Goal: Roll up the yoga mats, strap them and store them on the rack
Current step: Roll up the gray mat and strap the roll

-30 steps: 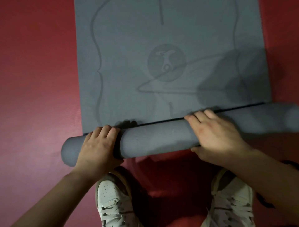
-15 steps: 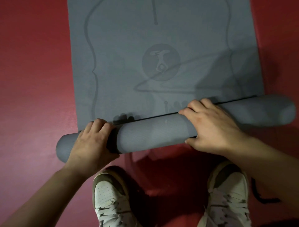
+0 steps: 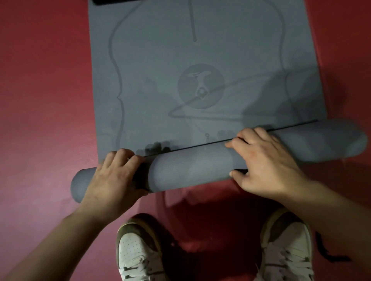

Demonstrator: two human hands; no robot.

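Grey roll [image 3: 190, 168] under left hand [image 3: 112, 178], right hand [image 3: 265, 160] (red floor [image 3: 44, 100] alongside)

On my feed a red floor [image 3: 40, 100] fills the frame. Its surface is finely ribbed, brighter on the left and darker toward the bottom middle, where a deep shadow lies. Two sneakers stand on it at the lower edge, toes pointing up-frame and well apart: the left sneaker [image 3: 138, 254] and the right sneaker [image 3: 287, 250]. Both are white, with perforated toe caps, white laces and dull olive-brown panels around the toe. The frame cuts off their heels. At the top edge a flat black object [image 3: 112, 2] shows only as a sliver; I cannot tell what it is.
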